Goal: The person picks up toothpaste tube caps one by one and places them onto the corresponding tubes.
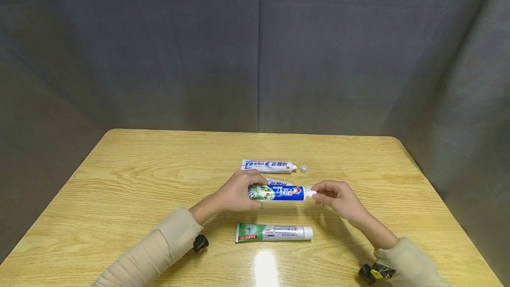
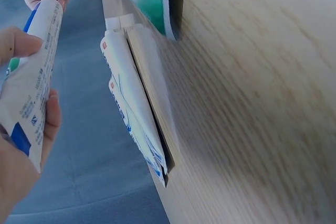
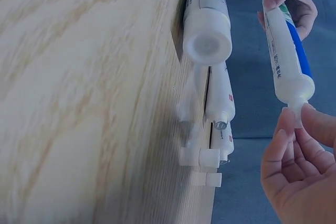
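Two bare hands hold one toothpaste tube above a wooden table. The left forearm enters from the lower left, and the left hand (image 1: 239,193) grips the tail half of the blue, green and white Crest tube (image 1: 287,193), thumb and fingers on opposite sides. The right forearm enters from the lower right; the right hand (image 1: 338,198) pinches the tube's narrow white tip (image 1: 311,194) between thumb and fingertips, the remaining fingers curled, as the right wrist view shows. The tube lies roughly level, tip toward the right hand, over the middle of the table and clear of its surface. Both arms wear beige sleeves (image 1: 171,237), with a black device (image 1: 200,243) near each wrist. The table (image 1: 119,172) has a pale yellow grain, rounded far corners and a bright reflection at its near edge. On it lie a capped green-and-white tube (image 1: 275,233) nearest the person, an uncapped white tube (image 1: 268,166) farthest away with a small cap (image 1: 304,168) beside its nozzle, and another white tube (image 1: 280,182), partly hidden behind the held one. Grey cloth (image 1: 179,56) hangs behind and at both sides.
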A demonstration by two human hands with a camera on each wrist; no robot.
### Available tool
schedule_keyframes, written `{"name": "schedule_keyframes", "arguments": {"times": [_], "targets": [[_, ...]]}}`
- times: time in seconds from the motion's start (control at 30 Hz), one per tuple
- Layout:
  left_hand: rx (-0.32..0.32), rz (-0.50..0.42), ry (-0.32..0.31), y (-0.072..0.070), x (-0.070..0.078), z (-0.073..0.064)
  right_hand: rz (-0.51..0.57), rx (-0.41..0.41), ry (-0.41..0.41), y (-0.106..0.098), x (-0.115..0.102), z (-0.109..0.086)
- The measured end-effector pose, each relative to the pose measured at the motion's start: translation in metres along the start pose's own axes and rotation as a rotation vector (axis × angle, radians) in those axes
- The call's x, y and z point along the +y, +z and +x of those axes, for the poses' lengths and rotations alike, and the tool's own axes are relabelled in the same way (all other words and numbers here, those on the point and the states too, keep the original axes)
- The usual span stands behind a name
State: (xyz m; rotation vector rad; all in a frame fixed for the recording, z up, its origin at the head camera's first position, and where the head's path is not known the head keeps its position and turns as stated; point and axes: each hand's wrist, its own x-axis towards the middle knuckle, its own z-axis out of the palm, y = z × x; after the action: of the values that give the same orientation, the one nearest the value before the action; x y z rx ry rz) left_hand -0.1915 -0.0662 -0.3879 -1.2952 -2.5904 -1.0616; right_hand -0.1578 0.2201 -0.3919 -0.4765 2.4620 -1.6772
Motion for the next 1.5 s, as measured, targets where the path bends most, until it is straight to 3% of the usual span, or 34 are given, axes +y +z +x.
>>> {"name": "schedule_keyframes", "arguments": {"times": [0.2,0.63,0.9,1.23,1.5], "targets": [[0.002,0.015,0.012,0.001,-0.0001,-0.0006,-0.019,0.007,-0.002,0.0006,-0.001,-0.0008],[-0.004,0.004,-0.049,-0.0014,0.0047,-0.0009,-0.065,0.007,0.006,0.0032,-0.0041,0.0003],[0.024,0.002,-0.021,-0.001,0.0035,0.0,-0.037,-0.02,-0.016,0.0024,-0.0051,-0.0001],[0.015,-0.007,-0.014,-0.0017,0.0052,0.0014,-0.031,-0.048,0.006,0.003,-0.0045,0.0003],[0.025,-0.006,0.006,-0.0013,0.0062,0.0019,0.011,-0.077,0.074,0.0045,-0.0041,0.0016]]}}
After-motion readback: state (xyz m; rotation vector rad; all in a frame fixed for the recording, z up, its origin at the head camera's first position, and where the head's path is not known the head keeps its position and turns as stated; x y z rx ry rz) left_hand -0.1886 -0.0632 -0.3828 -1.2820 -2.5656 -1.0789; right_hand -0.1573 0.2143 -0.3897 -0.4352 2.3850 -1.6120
